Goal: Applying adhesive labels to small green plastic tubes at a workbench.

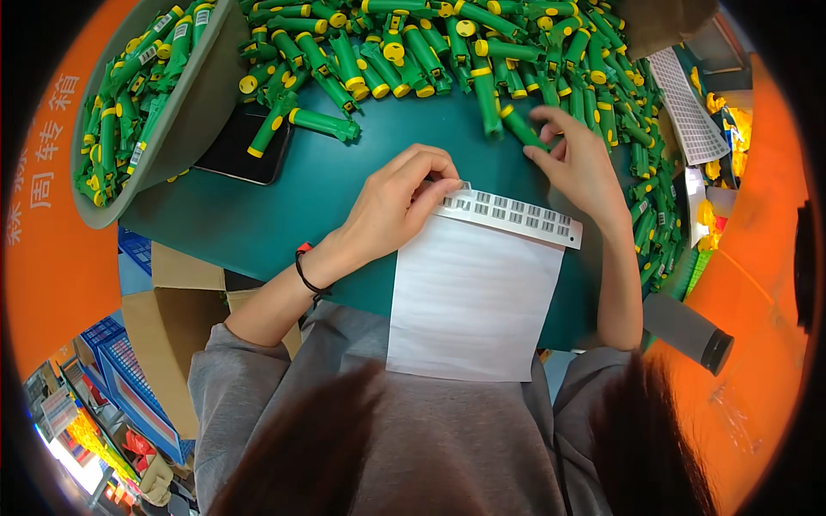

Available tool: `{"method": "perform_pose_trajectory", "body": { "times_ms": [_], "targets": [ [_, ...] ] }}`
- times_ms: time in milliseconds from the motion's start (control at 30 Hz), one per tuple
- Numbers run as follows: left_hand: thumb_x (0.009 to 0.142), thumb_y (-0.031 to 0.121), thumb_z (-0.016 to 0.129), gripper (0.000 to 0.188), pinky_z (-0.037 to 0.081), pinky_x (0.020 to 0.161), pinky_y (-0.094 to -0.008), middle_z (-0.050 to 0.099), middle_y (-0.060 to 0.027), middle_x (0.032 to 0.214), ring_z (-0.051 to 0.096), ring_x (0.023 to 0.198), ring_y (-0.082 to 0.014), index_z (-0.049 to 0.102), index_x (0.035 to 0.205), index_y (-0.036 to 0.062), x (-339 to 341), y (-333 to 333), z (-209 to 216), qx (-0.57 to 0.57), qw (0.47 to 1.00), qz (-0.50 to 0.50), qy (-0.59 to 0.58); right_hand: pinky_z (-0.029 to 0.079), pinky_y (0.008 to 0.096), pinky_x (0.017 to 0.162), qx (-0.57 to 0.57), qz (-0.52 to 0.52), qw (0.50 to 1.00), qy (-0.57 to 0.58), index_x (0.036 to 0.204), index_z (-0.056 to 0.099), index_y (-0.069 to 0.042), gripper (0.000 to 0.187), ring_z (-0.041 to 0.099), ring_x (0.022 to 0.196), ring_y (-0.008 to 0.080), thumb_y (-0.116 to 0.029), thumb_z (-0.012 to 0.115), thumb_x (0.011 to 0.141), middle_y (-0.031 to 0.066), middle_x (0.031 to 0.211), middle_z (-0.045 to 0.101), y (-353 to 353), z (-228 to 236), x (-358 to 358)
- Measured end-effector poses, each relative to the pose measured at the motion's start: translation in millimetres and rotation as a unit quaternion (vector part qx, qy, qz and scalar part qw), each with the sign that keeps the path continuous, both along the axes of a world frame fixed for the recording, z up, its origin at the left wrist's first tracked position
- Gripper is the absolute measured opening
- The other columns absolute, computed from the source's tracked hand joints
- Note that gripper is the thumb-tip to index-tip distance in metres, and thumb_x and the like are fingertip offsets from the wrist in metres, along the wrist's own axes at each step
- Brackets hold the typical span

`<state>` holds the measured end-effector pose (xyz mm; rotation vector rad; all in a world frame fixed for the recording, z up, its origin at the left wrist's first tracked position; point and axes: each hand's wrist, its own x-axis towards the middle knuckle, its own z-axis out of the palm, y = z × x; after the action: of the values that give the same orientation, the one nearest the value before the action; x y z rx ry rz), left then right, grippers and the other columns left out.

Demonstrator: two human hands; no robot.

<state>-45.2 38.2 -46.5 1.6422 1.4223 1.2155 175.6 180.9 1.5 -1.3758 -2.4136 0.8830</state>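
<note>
My left hand [400, 196] is closed at the upper left corner of a white sticker sheet [477, 301], thumb and forefinger pinched there. Two rows of small printed labels [516, 215] run along the sheet's top strip; its lower part hangs blank over the table edge toward my lap. To the right, my right hand [575, 159] has thumb and fingers round a green plastic tube with a yellow end [520, 127], beside the pile. Many similar green tubes with yellow ends [413, 52] lie heaped along the far side of the green table [344, 193].
A grey-green tub [202, 103] of labelled green tubes stands at left, next to a black flat device [249, 148]. An open cardboard box [176, 335] is below it. At right are a grey cylindrical bottle [688, 331], another label sheet [688, 107] and yellow parts [738, 133].
</note>
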Motion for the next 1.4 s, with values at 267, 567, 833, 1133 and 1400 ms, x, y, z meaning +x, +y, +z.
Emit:
{"method": "perform_pose_trajectory", "body": {
  "times_ms": [267, 567, 833, 1133, 1400],
  "targets": [
    [0.093, 0.004, 0.070, 0.017, 0.051, 0.078, -0.0259, 0.064, -0.0065, 0.114, 0.063, 0.093, -0.0131, 0.062, 0.108, 0.0019, -4, 1, 3, -0.014, 0.996, 0.010, -0.091, 0.045, 0.0208, 0.063, -0.367, -0.094, 0.870, 0.317, 0.131, 0.051, -0.002, 0.045, 0.056, 0.070, 0.0070, -0.011, 0.072, 0.091, 0.0087, 0.106, 0.062, -40, 8, 13],
    [0.082, 0.003, 0.081, 0.054, 0.055, 0.085, -0.0327, 0.066, -0.0072, 0.116, 0.066, 0.108, -0.0176, 0.050, 0.126, 0.0062, 48, -10, 43, -0.039, 0.961, 0.013, -0.273, 0.055, 0.0313, 0.078, -0.314, -0.069, 0.808, 0.493, 0.132, 0.049, -0.001, 0.045, 0.062, 0.097, 0.0173, -0.010, 0.069, 0.093, 0.0153, 0.122, 0.057, -94, -10, 9],
    [0.083, 0.003, 0.078, 0.027, 0.048, 0.094, -0.0337, 0.066, -0.0134, 0.119, 0.063, 0.107, -0.0197, 0.065, 0.106, 0.0024, 26, -5, 63, 0.032, 0.996, 0.042, -0.072, 0.059, 0.0354, 0.082, -0.231, -0.029, 0.831, 0.506, 0.122, 0.059, 0.007, 0.034, 0.067, 0.098, 0.0238, 0.008, 0.065, 0.089, 0.0217, 0.122, 0.063, -93, -11, 21],
    [0.088, 0.003, 0.071, 0.009, 0.050, 0.087, -0.0301, 0.072, -0.0107, 0.101, 0.066, 0.094, -0.0171, 0.068, 0.096, 0.0002, 33, -4, 89, -0.090, 0.994, -0.040, -0.050, 0.059, 0.0368, 0.090, -0.092, 0.010, 0.864, 0.495, 0.116, 0.062, 0.009, 0.041, 0.067, 0.108, 0.0288, 0.011, 0.077, 0.078, 0.0216, 0.114, 0.067, -98, -20, 26],
    [0.088, 0.004, 0.072, 0.010, 0.051, 0.084, -0.0292, 0.072, -0.0088, 0.096, 0.066, 0.090, -0.0157, 0.068, 0.096, -0.0010, 36, -3, 90, -0.100, 0.994, -0.038, -0.003, 0.059, 0.0349, 0.089, -0.091, 0.000, 0.866, 0.491, 0.114, 0.063, 0.009, 0.040, 0.068, 0.105, 0.0281, 0.010, 0.079, 0.077, 0.0208, 0.112, 0.068, -100, -20, 26]
  ]
}}
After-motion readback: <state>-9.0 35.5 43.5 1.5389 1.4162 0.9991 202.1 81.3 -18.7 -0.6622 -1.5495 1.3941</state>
